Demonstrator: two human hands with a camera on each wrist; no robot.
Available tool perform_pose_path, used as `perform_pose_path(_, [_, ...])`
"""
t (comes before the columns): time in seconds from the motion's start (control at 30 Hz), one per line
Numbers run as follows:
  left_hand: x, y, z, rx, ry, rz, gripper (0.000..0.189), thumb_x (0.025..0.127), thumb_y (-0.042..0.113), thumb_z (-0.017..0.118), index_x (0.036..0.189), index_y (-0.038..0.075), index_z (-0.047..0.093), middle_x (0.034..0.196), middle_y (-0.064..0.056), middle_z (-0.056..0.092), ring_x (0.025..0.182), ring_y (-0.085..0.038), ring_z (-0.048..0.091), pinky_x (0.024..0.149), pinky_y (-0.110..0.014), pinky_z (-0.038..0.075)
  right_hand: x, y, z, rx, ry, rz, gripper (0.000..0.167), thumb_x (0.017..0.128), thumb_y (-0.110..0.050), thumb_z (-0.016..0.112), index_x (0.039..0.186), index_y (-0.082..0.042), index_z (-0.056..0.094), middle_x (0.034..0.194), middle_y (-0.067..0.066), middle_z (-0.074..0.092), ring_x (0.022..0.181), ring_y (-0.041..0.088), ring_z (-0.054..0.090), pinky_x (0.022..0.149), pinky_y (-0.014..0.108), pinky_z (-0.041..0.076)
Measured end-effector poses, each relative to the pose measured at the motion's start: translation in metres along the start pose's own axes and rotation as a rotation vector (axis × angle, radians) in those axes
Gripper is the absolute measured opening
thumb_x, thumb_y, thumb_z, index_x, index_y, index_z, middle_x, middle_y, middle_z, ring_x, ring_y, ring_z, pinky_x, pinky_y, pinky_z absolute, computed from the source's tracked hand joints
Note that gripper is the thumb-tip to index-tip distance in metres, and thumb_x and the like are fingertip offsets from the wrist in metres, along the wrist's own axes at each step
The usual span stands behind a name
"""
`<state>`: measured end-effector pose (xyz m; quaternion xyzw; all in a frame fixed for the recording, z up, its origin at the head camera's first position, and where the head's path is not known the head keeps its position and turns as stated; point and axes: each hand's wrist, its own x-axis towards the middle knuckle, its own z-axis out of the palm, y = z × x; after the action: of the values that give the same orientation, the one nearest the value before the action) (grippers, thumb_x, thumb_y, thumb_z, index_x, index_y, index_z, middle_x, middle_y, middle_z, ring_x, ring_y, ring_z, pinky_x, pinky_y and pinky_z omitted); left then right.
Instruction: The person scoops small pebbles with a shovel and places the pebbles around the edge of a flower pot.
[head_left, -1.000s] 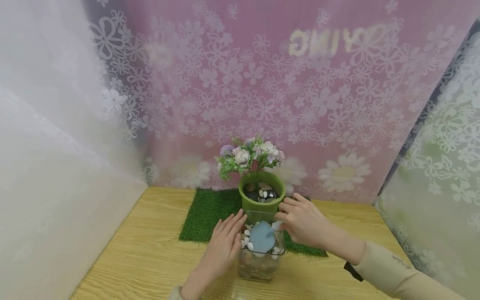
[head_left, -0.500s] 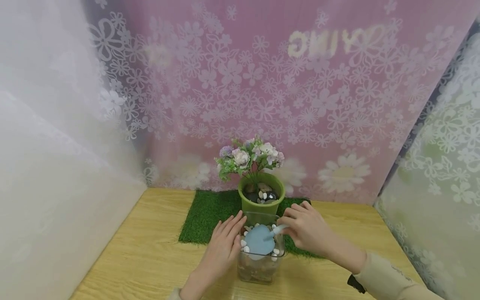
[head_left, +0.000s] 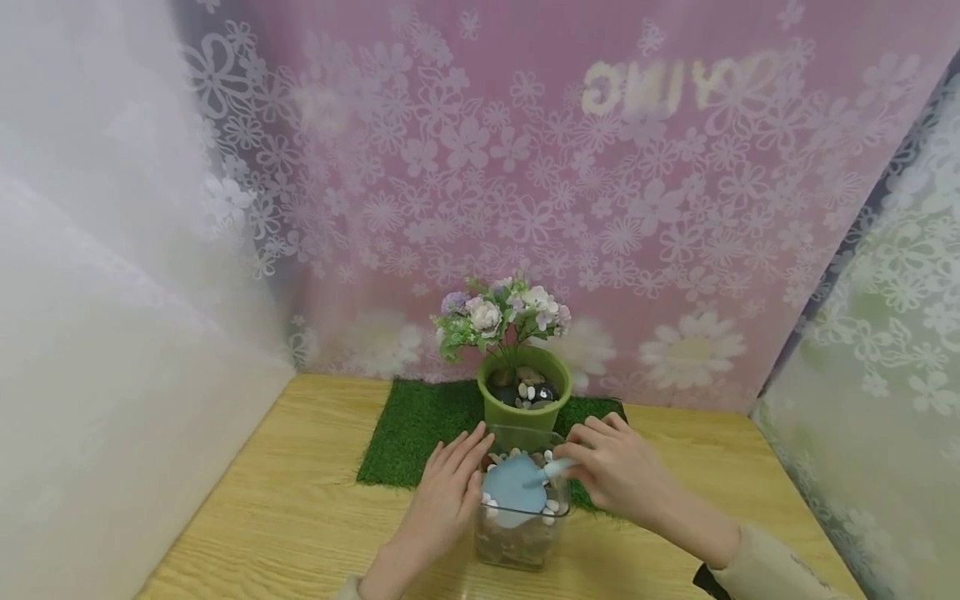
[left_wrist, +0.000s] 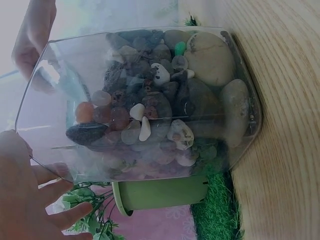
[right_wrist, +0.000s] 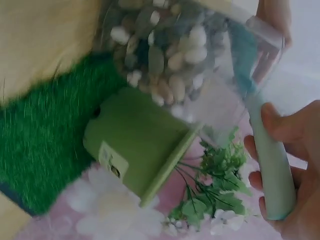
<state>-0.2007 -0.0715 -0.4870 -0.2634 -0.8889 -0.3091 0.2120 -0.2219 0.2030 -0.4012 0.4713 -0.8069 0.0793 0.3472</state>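
Observation:
A clear square container (head_left: pixel 517 546) full of mixed pebbles (left_wrist: pixel 165 95) stands on the table in front of a green flowerpot. My right hand (head_left: pixel 615 467) grips the pale handle (right_wrist: pixel 272 165) of a small blue shovel (head_left: pixel 516 487), its thumb along one side and fingers curled round the other. The shovel's blade lies inside the container's mouth, over the pebbles, with white stones showing round its edge. My left hand (head_left: pixel 442 496) rests against the container's left rim with its fingers extended and spread, as the left wrist view also shows.
The green flowerpot (right_wrist: pixel 135 140) holds stones and artificial flowers (head_left: pixel 498 312); it stands right behind the container on a green turf mat (head_left: pixel 420 425). Below lies a wood-grain table (head_left: pixel 300 500). A pink floral curtain (head_left: pixel 480 167) hangs at the back, with pale sheets at both sides.
The shovel's blade has shifted left and toward the near rim, and more of its handle shows. My right hand has moved slightly down with it. The left hand has stayed in place.

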Motion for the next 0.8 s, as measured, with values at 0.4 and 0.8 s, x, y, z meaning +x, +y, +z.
perform_pose_path(0.4, [-0.001, 0.001, -0.002, 0.014, 0.001, 0.005, 0.044, 0.107, 0.018, 0.046, 0.151, 0.013, 0.050, 0.159, -0.004, 0.042, 0.143, -0.032, 0.042, 0.112, -0.067, 0.032, -0.002, -0.005, 0.002, 0.078, -0.191, 0.268, 0.017, 0.077, -0.023, 0.087, 0.092, -0.022, 0.079, 0.087, -0.010, 0.069, 0.076, 0.010, 0.054, 0.069, 0.031, 0.037])
perform_pose_path(0.8, [-0.002, 0.000, -0.001, 0.017, -0.012, -0.001, 0.045, 0.108, 0.019, 0.046, 0.152, 0.015, 0.048, 0.161, -0.001, 0.040, 0.145, -0.030, 0.040, 0.113, -0.066, 0.031, -0.011, -0.001, -0.003, 0.208, -0.224, 0.435, 0.016, 0.082, -0.021, 0.083, 0.096, -0.027, 0.078, 0.086, -0.018, 0.066, 0.077, 0.005, 0.054, 0.073, 0.040, 0.048])
